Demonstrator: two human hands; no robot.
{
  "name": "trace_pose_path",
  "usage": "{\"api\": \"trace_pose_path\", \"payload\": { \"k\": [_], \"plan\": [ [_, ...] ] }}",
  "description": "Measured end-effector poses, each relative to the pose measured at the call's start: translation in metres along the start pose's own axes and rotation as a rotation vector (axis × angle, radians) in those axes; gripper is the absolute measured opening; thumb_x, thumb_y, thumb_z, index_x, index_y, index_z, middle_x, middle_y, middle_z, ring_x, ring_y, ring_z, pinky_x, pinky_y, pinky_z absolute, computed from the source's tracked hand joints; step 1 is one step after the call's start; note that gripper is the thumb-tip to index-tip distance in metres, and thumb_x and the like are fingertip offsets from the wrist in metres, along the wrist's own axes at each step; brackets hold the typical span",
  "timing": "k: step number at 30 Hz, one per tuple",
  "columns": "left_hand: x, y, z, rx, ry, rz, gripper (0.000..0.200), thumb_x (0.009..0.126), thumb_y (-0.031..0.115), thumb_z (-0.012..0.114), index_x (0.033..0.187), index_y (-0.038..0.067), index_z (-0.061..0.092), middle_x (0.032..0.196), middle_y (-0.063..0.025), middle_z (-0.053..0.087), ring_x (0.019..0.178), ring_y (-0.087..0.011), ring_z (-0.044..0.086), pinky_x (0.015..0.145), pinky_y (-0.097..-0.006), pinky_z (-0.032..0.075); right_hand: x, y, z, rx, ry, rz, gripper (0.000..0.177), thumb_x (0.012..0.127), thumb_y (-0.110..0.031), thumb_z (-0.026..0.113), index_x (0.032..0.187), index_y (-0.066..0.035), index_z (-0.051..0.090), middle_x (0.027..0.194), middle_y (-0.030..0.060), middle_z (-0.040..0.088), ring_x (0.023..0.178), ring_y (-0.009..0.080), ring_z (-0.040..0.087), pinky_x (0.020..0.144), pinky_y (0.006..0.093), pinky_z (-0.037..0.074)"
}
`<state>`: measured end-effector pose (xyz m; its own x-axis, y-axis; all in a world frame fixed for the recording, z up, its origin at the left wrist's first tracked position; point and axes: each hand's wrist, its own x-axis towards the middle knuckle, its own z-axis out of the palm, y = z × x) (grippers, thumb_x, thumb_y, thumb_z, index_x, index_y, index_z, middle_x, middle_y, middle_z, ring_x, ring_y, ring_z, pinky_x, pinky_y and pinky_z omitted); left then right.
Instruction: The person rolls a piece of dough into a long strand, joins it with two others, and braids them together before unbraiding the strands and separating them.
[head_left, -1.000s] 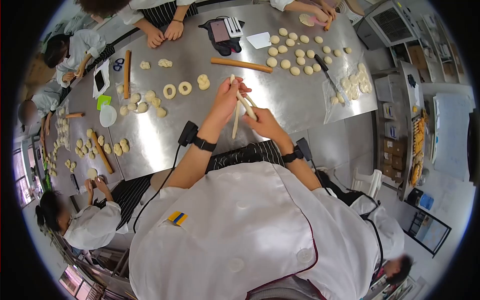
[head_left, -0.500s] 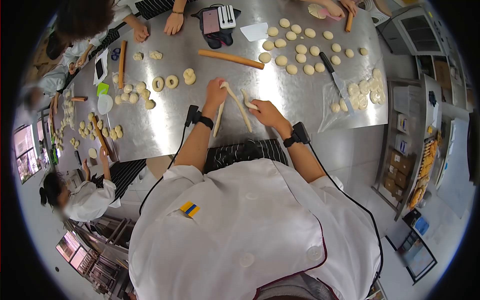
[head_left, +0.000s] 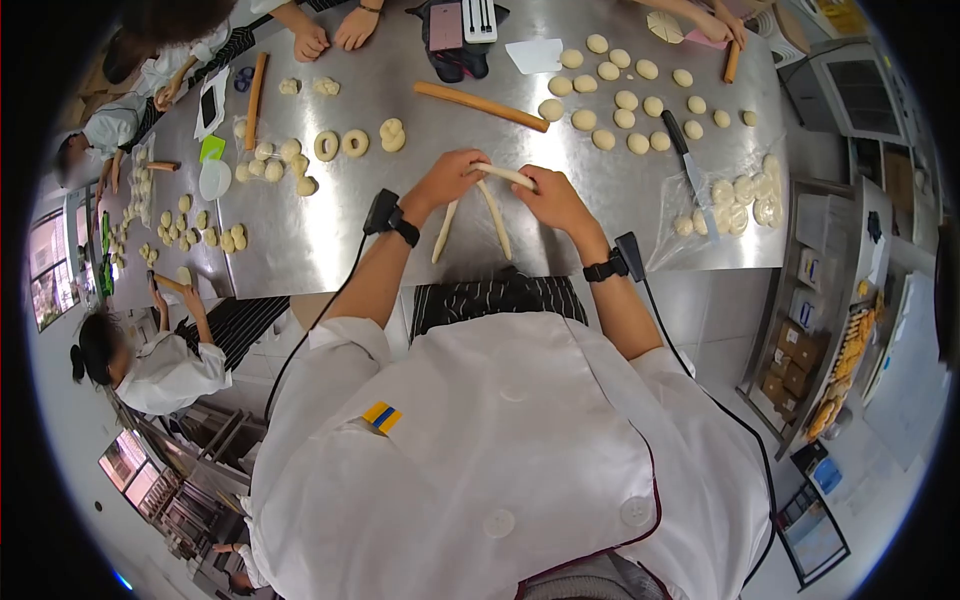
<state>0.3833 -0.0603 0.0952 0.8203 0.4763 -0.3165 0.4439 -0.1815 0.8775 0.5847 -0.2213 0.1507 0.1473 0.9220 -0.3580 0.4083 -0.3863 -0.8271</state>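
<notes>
Near the front edge of the steel table, dough strands (head_left: 495, 222) spread apart toward me from a joined top. My left hand (head_left: 454, 178) is closed at that top, its fingers on the dough. My right hand (head_left: 552, 198) pinches the end of another strand (head_left: 508, 176), which stretches between both hands. A twisted dough knot (head_left: 392, 135) and two dough rings (head_left: 355, 143) lie to the left of my left hand. Beyond my hands is a wooden rolling pin (head_left: 481, 106).
Several dough balls (head_left: 603, 139) cover the right side of the steel table (head_left: 350, 230). A knife (head_left: 690, 172) lies by plastic-covered dough (head_left: 742, 190). A co-worker's hands (head_left: 333, 32) rest at the far edge. Another person (head_left: 165, 370) works at the left.
My right hand has moved slightly right and up, and the strand it holds now stretches across to my left hand. The camera view has shifted. The person at left has moved their rolling pin.
</notes>
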Motion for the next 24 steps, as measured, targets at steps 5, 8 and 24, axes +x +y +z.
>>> {"api": "trace_pose_path", "payload": {
  "k": [5,8,24],
  "plan": [
    [0.031,-0.032,-0.026,0.107,-0.171,0.078,0.024,0.098,0.006,0.068,0.120,0.004,0.074,0.109,-0.0101,0.074,0.095,-0.0205,0.068,0.086,-0.0364,0.054,0.010,0.038,0.032,0.043,0.043,0.057,0.024,0.097,-0.022,0.069,0.110,-0.002,0.073,0.085,0.0203,0.073,0.074,0.0335,0.071,0.072,0.0424,0.054],
    [0.029,-0.062,-0.027,0.153,-0.199,0.139,0.027,0.098,0.007,0.068,0.124,0.005,0.075,0.108,-0.0101,0.075,0.097,-0.0216,0.069,0.088,-0.0372,0.055,-0.001,0.045,0.054,0.093,0.084,0.021,0.024,0.097,-0.022,0.069,0.111,-0.003,0.073,0.086,0.0206,0.074,0.077,0.0337,0.071,0.073,0.0425,0.055],
    [0.045,-0.084,-0.026,0.325,-0.150,0.150,0.025,0.102,0.013,0.066,0.124,0.004,0.075,0.109,-0.0189,0.071,0.104,-0.0363,0.067,0.093,-0.0431,0.052,-0.005,0.085,0.084,0.091,0.098,0.147,0.021,0.097,-0.021,0.066,0.109,-0.004,0.073,0.088,0.0210,0.073,0.081,0.0365,0.072,0.076,0.0441,0.056]
  ]
}}
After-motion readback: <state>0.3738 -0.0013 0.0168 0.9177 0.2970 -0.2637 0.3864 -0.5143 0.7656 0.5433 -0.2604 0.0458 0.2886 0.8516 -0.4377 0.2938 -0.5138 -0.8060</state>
